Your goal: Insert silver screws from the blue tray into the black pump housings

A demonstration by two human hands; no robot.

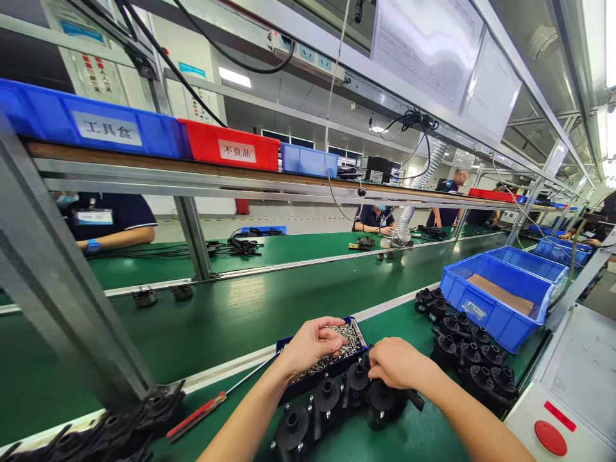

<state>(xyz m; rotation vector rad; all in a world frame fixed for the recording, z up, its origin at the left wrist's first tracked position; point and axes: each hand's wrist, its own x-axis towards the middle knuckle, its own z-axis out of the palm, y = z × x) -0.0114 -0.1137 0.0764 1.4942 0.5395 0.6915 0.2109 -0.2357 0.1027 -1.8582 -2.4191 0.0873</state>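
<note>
My left hand [315, 345] hovers over a blue box [360, 335] filled with loose silver screws [350, 341]. Its fingers are curled inward, and whatever lies in them is hidden. My right hand [400, 364] is closed in a pinch at the top of a black plastic pump housing [380, 401]; its fingertips hide anything held there. Several similar black housings with round necks [292, 428] stand in front of the box, with small screws showing around their rims. A screwdriver [199, 414] with a red handle lies left of my left forearm.
More black housings [474, 353] are grouped at the right beside a blue bin [500, 301] holding cardboard. Others [139, 423] lie at lower left, by a metal post [62, 256]. A shelf with bins [231, 144] crosses overhead. Co-workers [115, 215] sit across the green line.
</note>
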